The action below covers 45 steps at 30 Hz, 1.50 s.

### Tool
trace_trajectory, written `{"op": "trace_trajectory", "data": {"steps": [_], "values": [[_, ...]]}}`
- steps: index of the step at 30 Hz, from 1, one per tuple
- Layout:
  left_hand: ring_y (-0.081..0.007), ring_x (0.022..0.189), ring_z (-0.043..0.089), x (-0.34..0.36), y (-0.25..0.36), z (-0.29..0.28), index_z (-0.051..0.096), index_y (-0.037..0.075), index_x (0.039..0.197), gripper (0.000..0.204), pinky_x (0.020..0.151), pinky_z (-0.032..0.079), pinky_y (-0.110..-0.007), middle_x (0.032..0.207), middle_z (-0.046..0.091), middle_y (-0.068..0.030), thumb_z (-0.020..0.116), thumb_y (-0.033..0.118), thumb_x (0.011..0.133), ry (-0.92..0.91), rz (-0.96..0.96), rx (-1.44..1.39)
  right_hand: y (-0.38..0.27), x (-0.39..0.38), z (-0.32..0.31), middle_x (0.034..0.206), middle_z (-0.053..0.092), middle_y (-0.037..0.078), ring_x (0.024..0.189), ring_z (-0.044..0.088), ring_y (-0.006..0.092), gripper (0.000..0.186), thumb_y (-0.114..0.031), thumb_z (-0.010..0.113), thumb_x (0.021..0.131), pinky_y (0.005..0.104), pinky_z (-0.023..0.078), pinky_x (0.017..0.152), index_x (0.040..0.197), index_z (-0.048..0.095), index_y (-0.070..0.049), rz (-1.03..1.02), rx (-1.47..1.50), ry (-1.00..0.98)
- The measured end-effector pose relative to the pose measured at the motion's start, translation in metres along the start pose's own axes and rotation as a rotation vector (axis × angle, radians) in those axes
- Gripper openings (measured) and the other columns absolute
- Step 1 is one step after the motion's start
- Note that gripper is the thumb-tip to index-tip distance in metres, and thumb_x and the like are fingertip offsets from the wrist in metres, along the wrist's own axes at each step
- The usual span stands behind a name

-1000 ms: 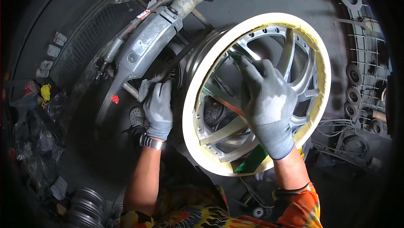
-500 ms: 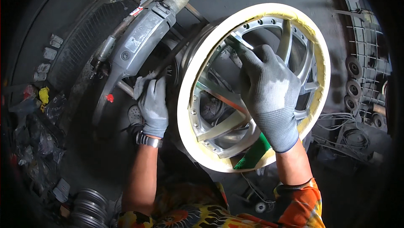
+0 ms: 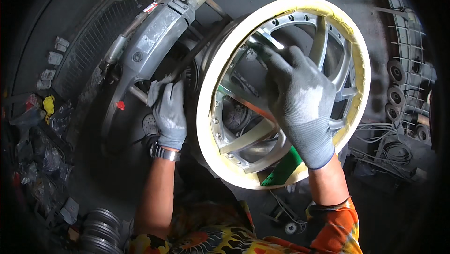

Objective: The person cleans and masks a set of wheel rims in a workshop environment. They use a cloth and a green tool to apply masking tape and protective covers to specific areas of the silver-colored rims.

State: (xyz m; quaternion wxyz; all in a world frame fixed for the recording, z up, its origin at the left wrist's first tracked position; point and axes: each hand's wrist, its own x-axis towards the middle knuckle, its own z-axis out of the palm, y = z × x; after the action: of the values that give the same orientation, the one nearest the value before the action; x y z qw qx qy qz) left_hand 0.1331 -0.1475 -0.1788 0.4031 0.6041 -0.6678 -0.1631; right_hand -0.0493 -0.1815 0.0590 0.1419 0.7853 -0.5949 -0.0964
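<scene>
An alloy wheel (image 3: 335, 78) with bright spokes and a pale yellow covered rim stands tilted before me. My right hand (image 3: 300, 104), in a grey glove, reaches over it, fingers bent and pressed together at an upper-left spoke; what the shadowed fingertips hold is unclear. Left of the wheel, my gloved left hand (image 3: 171, 113) is closed at the lower end of a dark bar beside a crumpled pale piece; its exact grip is hidden. A large grey power tool (image 3: 152, 38) with a round grey disc at its tip lies diagonally above that hand. A green strip (image 3: 286, 169) crosses the lower rim.
Grinding discs (image 3: 396, 73) line a wire grid (image 3: 415, 47) at right, above coiled cables (image 3: 393, 153). Dark plastic bags (image 3: 51, 151) and yellow and red scraps lie at left. Stacked metal rims (image 3: 101, 230) are at lower left. Small pale blocks (image 3: 54, 57) sit along the left side.
The wheel, power tool and surroundings have shifted slightly upward in view. My left hand has risen with them; my right hand's fingers have moved a little higher, still at the upper-left spokes.
</scene>
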Motion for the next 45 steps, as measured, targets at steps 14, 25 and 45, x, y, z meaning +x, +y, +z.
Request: {"op": "trace_trajectory", "data": {"steps": [14, 25, 45], "values": [[-0.0420, 0.130, 0.053, -0.014, -0.016, 0.012, 0.067, 0.001, 0.122, 0.026, 0.115, 0.037, -0.052, 0.130, 0.063, -0.0194, 0.065, 0.014, 0.100, -0.059, -0.077, 0.066, -0.002, -0.012, 0.012, 0.097, 0.064, 0.004, 0.084, 0.069, 0.0225, 0.033, -0.024, 0.073, 0.083, 0.0395, 0.056, 0.064, 0.116, 0.074, -0.022, -0.055, 0.075, 0.033], [-0.0430, 0.127, 0.054, -0.010, -0.016, 0.011, 0.068, 0.002, 0.123, 0.026, 0.113, 0.039, -0.052, 0.125, 0.066, -0.0201, 0.064, 0.013, 0.100, -0.044, -0.060, 0.004, 0.000, -0.014, 0.012, 0.097, 0.063, 0.003, 0.082, 0.067, 0.0222, 0.033, -0.023, 0.073, 0.082, 0.0387, 0.055, 0.063, 0.116, 0.074, -0.022, -0.058, 0.037, 0.008], [-0.0421, 0.117, 0.058, -0.005, -0.011, 0.010, 0.070, 0.005, 0.119, 0.023, 0.108, 0.041, -0.052, 0.117, 0.067, -0.0176, 0.059, 0.011, 0.100, 0.034, -0.014, 0.029, 0.011, -0.013, 0.015, 0.094, 0.064, 0.002, 0.086, 0.069, 0.0225, 0.034, -0.018, 0.071, 0.084, 0.0390, 0.056, 0.065, 0.118, 0.073, -0.023, -0.069, 0.095, 0.054]]}}
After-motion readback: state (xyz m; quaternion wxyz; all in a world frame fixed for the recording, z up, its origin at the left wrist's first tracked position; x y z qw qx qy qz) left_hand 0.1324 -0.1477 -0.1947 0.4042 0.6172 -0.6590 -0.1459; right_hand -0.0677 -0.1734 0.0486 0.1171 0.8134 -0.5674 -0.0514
